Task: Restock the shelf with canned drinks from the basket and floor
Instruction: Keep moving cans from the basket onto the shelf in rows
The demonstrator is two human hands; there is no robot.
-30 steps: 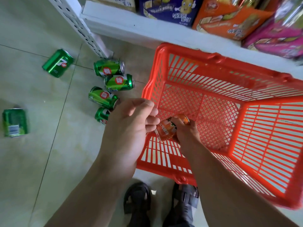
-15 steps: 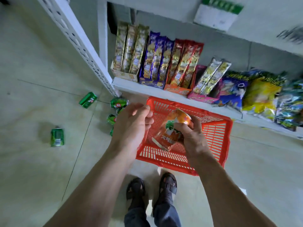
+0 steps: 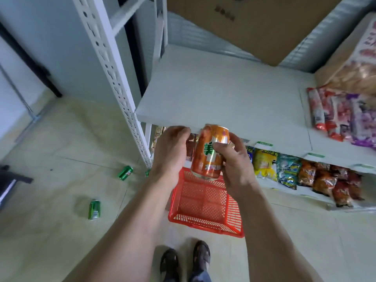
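Observation:
An orange drink can (image 3: 211, 153) is held upright in my right hand (image 3: 237, 167), just below the front edge of a bare white shelf board (image 3: 215, 92). My left hand (image 3: 172, 151) hovers beside the can on its left with fingers loosely curled and nothing in it; a small gap separates it from the can. The red plastic basket (image 3: 205, 218) stands on the floor under my hands, and no cans show inside it. Green cans lie on the tiles to the left: one (image 3: 125, 173) near the shelf post, another (image 3: 94, 210) farther out.
A perforated white upright post (image 3: 114, 74) frames the shelf's left side. A cardboard box (image 3: 244, 23) sits at the shelf's back, with snack packets (image 3: 341, 117) on its right end. More snack bags (image 3: 305, 174) fill the lower shelf. My sandalled feet (image 3: 185, 261) stand behind the basket.
My right hand has lifted the orange can out of the basket up to the level of the bare shelf. The left hand rose alongside it, and the view tilted upward.

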